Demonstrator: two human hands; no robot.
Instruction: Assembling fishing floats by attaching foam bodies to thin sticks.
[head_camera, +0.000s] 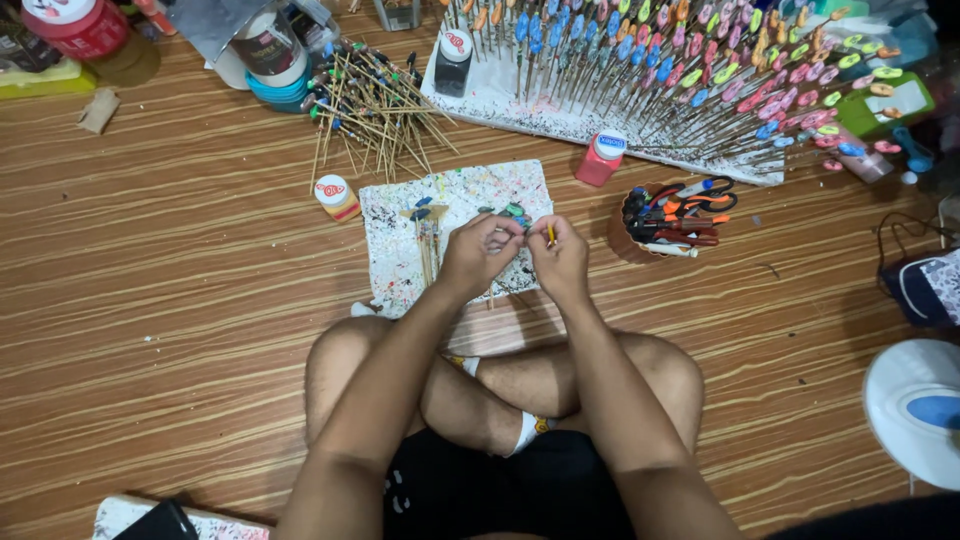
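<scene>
Head view: wood-grain floor (180, 300), at 12 o'clock a paint-spattered foam board (455, 235), flat and speckled. Over it the left hand (480, 250) and right hand (560, 255), both pinched shut on a thin painted stick (548, 233). Risk judged: wet paint smearing fingers, or the slim stick snapping under pinch

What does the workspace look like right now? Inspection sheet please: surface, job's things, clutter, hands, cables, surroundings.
Surface: wood-grain floor; paint-spattered white board in front of the crossed legs.
Job's things: small green piece at the left hand's fingertips, thin yellow stick in the right hand; painted sticks on the board.
Clutter: loose stick pile, paint bottles, cup of scissors.
Hands: left hand and right hand close together, pinching.
Cables: black cord at right.
Surroundings: foam rack of painted sticks, white fan base.
</scene>
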